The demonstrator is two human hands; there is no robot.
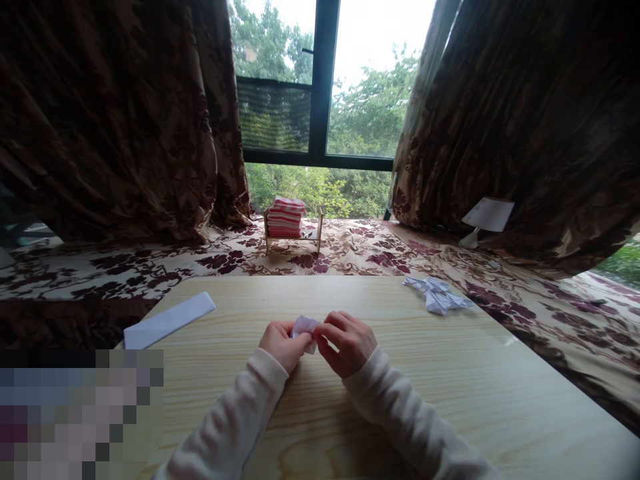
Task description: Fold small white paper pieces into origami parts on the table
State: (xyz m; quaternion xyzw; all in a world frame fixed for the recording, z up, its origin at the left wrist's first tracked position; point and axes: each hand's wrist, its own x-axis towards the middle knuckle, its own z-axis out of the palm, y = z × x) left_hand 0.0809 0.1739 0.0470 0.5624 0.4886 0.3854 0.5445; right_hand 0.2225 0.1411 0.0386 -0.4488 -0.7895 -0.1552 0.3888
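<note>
A small piece of folded white paper point(305, 325) is held between both hands above the wooden table point(240, 413). My left hand point(281, 343) grips its left side, thumb on the near face. The fingertips of my right hand point(347, 341) pinch its right edge. Its exact folded form is partly hidden by the fingers. At the table's far right lies a group of folded white paper pieces point(439, 295). On the far left rests a flat stack of white paper strips point(170, 320).
Behind the table, a ledge with floral cloth point(360, 247) carries a small rack point(320, 233) with folded red-and-white striped cloths point(286, 217). A white lamp point(487, 215) stands at the right. Patterned curtains point(120, 120) flank the window. A blurred-out area covers the lower left.
</note>
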